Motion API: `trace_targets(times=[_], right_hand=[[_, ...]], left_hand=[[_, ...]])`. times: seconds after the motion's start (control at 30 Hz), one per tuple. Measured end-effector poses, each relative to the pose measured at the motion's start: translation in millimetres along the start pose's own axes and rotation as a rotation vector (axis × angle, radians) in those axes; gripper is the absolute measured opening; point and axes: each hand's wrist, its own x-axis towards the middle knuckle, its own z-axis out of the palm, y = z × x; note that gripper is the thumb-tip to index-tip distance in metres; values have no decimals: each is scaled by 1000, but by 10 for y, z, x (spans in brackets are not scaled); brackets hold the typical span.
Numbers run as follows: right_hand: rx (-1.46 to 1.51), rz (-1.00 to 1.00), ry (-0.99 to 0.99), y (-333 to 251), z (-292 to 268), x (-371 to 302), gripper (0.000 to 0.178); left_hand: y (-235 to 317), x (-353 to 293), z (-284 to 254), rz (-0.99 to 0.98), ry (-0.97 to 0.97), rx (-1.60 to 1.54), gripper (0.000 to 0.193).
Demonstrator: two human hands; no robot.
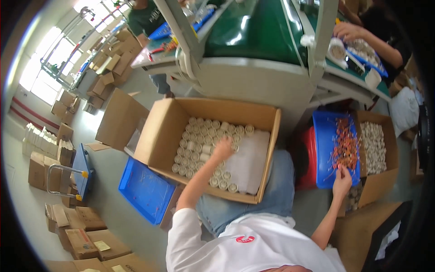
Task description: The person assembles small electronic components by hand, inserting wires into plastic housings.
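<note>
1. Nearest to my camera I saw the white shirt [253, 240] and the blue jeans [276, 181] of the person, just behind an open carton [226, 107].
2. In this carton stood many white cylinders [192, 136], in rows, beside a pale flat sheet [251, 158].
3. The left hand [223, 148] was over these cylinders, near the sheet; its fingers pointed down, but I could not tell if they gripped one.
4. The right hand [343, 179] was at the near edge of a blue tray [324, 136]; its fingertips were pinched together on a small red piece [339, 167].
5. The tray held a tangled heap of orange-red wired parts [345, 145]; a carton of small white pieces [373, 147] was just to its right.
6. Farther, I saw a green conveyor [253, 31] and, to its right, a co-worker's hand [350, 32], whose grip I could not tell.
</note>
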Motion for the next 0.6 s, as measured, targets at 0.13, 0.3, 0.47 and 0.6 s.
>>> trace_targets(times=[0.13, 0.3, 0.47, 0.6], right_hand=[[290, 144, -105, -287, -91, -171, 18], [257, -32, 47, 95, -369, -380, 20], [447, 30, -84, -389, -431, -394, 21], [641, 90, -402, -1163, -191, -528, 16]], left_hand=[[-446, -21, 1248, 132, 109, 487, 38], [-203, 59, 1312, 144, 195, 458, 16], [132, -159, 656, -7, -162, 27, 49], [724, -400, -397, -45, -58, -639, 67]])
